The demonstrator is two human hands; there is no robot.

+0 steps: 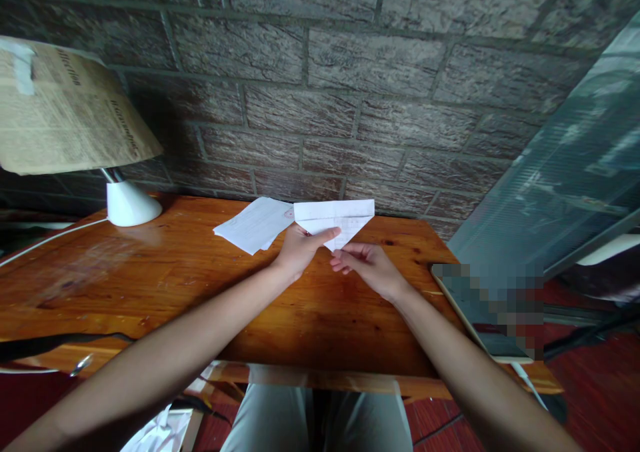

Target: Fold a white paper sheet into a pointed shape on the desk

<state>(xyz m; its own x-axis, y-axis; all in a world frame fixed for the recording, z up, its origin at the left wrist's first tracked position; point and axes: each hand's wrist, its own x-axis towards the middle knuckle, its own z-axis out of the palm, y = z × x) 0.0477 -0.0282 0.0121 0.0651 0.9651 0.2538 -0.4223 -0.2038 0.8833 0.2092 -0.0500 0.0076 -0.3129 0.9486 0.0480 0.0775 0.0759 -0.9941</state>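
Observation:
A white sheet of paper (334, 217), folded into a downward-pointing triangle, lies at the far middle of a wooden table (175, 285). My left hand (299, 249) presses on the paper's left side, with the index finger stretched along the fold. Fingers closed, my right hand (364, 263) pinches the paper's lower tip. Other loose white sheets (255, 224) lie just left of the folded one, partly under my left hand.
A white lamp base (131, 203) with a paper-covered shade (65, 109) stands at the table's back left, its cord running left. A brick wall (320, 92) backs the table. A flat device (487, 312) lies at the right edge. A glass panel (565, 165) leans at right.

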